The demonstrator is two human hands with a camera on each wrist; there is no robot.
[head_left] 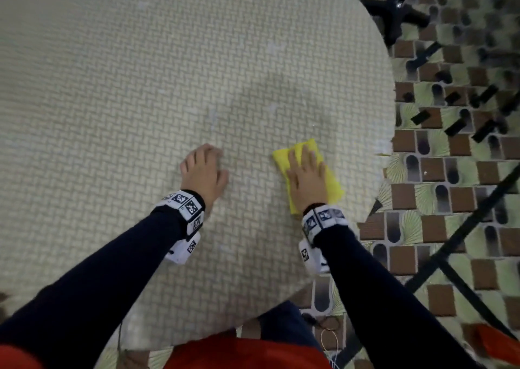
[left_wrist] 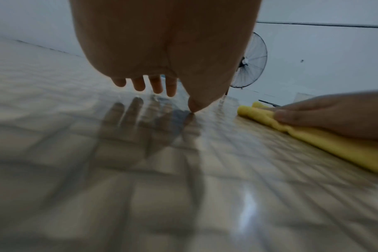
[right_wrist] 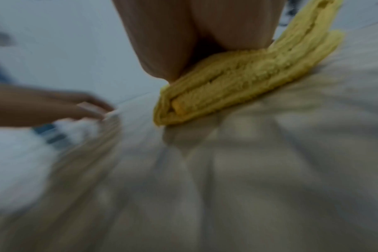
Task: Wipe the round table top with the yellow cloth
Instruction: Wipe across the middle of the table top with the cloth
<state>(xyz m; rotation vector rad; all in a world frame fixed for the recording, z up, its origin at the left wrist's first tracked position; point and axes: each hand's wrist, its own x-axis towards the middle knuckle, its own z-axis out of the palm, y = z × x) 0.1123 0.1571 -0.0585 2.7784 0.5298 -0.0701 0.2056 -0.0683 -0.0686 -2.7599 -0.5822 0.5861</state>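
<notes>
The round table top [head_left: 140, 87] has a pale woven pattern and fills most of the head view. A folded yellow cloth [head_left: 332, 180] lies near the table's right edge. My right hand [head_left: 305, 171] lies flat on the cloth with straight fingers and presses it onto the table. In the right wrist view the cloth [right_wrist: 237, 88] shows its folded layers under my palm. My left hand [head_left: 204, 169] rests on the bare table to the cloth's left, fingers spread, holding nothing. The left wrist view shows its fingertips [left_wrist: 155, 87] just above the glossy top, the thumb touching, and the cloth [left_wrist: 313, 136] at right.
The table's curved edge [head_left: 389, 143] runs close to the right of the cloth. Beyond it is a patterned brown and green floor [head_left: 450, 200] with a black chair base [head_left: 394, 11] and dark legs. A standing fan [left_wrist: 250, 61] shows in the left wrist view.
</notes>
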